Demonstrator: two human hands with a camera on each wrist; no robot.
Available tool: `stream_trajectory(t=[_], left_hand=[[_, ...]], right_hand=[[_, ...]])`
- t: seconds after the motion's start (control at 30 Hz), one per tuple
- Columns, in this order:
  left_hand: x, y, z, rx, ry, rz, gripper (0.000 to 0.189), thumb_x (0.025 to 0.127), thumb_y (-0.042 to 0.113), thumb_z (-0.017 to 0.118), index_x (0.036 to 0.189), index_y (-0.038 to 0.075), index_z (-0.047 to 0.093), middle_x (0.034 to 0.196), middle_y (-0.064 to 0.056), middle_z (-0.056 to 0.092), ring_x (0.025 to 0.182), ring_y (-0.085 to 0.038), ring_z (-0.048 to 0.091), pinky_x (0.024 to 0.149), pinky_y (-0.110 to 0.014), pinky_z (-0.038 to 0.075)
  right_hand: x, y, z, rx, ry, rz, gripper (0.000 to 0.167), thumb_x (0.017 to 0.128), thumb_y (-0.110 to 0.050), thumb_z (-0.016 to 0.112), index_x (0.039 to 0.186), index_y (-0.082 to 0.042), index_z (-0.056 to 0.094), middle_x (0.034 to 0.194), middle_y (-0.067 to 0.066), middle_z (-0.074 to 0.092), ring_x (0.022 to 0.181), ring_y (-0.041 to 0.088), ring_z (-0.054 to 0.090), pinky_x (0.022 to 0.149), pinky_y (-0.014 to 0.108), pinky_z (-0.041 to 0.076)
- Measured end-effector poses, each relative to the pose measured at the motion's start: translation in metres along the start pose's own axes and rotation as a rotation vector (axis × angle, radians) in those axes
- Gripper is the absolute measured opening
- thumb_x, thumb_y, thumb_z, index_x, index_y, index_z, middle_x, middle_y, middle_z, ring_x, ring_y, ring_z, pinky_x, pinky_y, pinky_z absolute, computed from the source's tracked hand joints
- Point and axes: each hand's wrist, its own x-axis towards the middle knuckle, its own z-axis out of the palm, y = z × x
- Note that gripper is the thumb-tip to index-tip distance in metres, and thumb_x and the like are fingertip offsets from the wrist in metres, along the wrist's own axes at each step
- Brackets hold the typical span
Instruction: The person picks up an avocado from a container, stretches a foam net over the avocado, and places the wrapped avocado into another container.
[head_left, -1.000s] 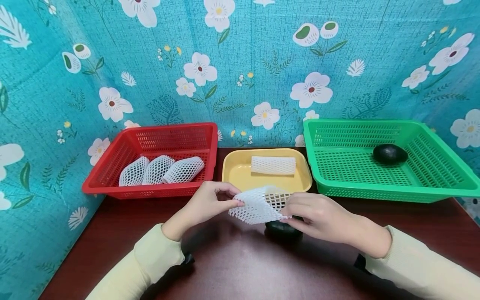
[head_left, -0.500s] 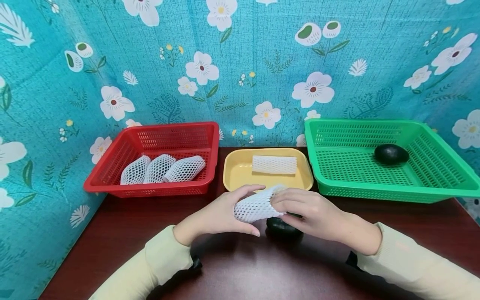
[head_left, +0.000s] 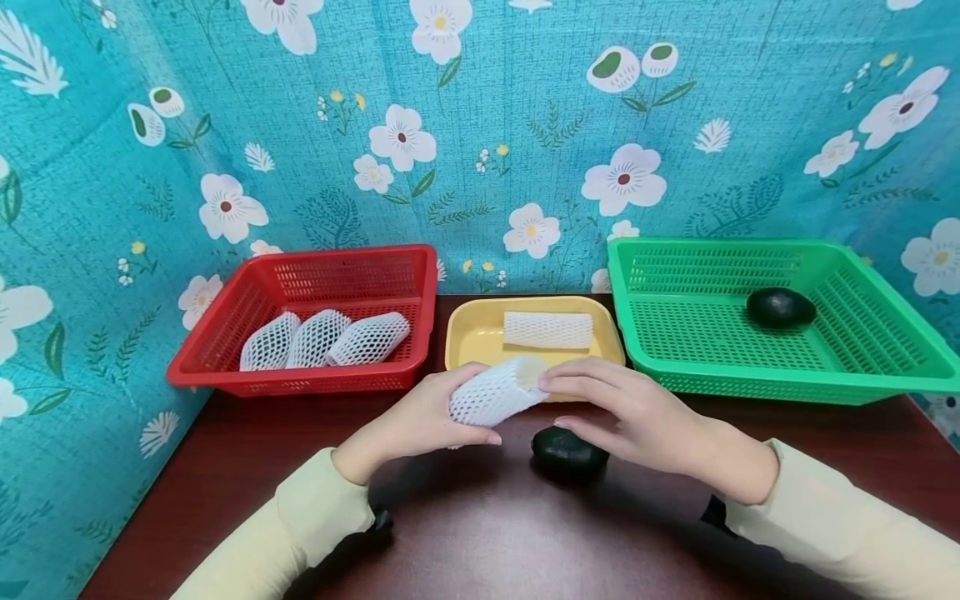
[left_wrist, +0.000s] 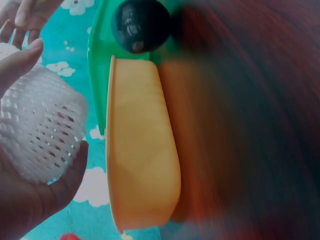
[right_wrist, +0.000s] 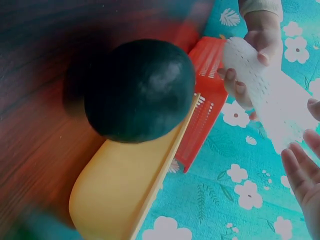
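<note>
My left hand holds a white foam net sleeve above the table, fingers and thumb around its body. The sleeve's open end faces right. My right hand has its fingers extended, their tips at that open end; the right wrist view shows the fingers spread close to the sleeve. On the table below the right hand lies a dark, glossy oval fruit, like an avocado. The left wrist view shows the sleeve against the left palm.
A red basket at back left holds several net-wrapped pieces. In the yellow tray at the back middle lies a flat white foam net. The green basket at back right holds another dark fruit.
The left hand has shifted its hold from the sleeve's edge to around its body. The right fingers have gone from pinching the rim, to inside the opening, to straightened at its end. The sleeve looks rounder.
</note>
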Motion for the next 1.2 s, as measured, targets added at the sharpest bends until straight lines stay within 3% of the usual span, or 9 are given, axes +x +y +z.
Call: stream_trajectory(t=[0.23, 0.4, 0.7, 0.97, 1.2], left_hand=[[-0.008, -0.004, -0.010, 0.027, 0.040, -0.028, 0.072, 0.078, 0.027, 0.091, 0.140, 0.018, 0.056, 0.126, 0.004, 0.063, 0.109, -0.018, 0.060, 0.088, -0.036, 0.056], [-0.012, -0.007, -0.015, 0.044, 0.045, -0.034, 0.074, 0.077, 0.028, 0.091, 0.141, 0.020, 0.055, 0.129, 0.006, 0.062, 0.112, -0.017, 0.060, 0.090, -0.036, 0.056], [-0.017, -0.012, -0.019, 0.060, 0.039, -0.068, 0.074, 0.078, 0.027, 0.091, 0.142, 0.018, 0.054, 0.131, 0.002, 0.061, 0.113, -0.020, 0.059, 0.092, -0.040, 0.055], [-0.019, -0.022, -0.016, 0.065, 0.009, -0.084, 0.071, 0.079, 0.028, 0.090, 0.140, 0.017, 0.055, 0.129, 0.001, 0.062, 0.112, -0.020, 0.059, 0.093, -0.040, 0.054], [-0.020, -0.026, -0.017, 0.098, -0.011, -0.086, 0.072, 0.079, 0.027, 0.090, 0.141, 0.017, 0.055, 0.130, 0.001, 0.062, 0.113, -0.019, 0.059, 0.095, -0.040, 0.053]], right_hand=[[-0.002, -0.001, -0.007, -0.033, -0.051, 0.083, 0.046, 0.107, -0.040, 0.053, 0.134, -0.006, 0.062, 0.129, 0.007, 0.065, 0.118, 0.023, 0.062, 0.109, 0.018, 0.038], [-0.006, -0.001, -0.010, -0.039, -0.137, 0.170, 0.052, 0.105, -0.048, 0.051, 0.138, -0.008, 0.059, 0.135, 0.005, 0.062, 0.125, 0.020, 0.058, 0.111, 0.018, 0.035], [-0.022, 0.001, -0.009, 0.007, -0.350, 0.308, 0.065, 0.092, -0.041, 0.077, 0.145, -0.016, 0.053, 0.140, -0.001, 0.057, 0.126, 0.016, 0.054, 0.099, 0.038, 0.052], [-0.040, 0.006, -0.001, 0.003, -0.450, 0.346, 0.080, 0.081, -0.035, 0.088, 0.148, -0.016, 0.050, 0.144, 0.002, 0.053, 0.128, 0.019, 0.054, 0.097, 0.043, 0.053], [-0.054, 0.011, 0.007, 0.036, -0.485, 0.402, 0.079, 0.080, -0.028, 0.090, 0.147, -0.014, 0.051, 0.143, 0.008, 0.053, 0.127, 0.025, 0.055, 0.097, 0.045, 0.053]])
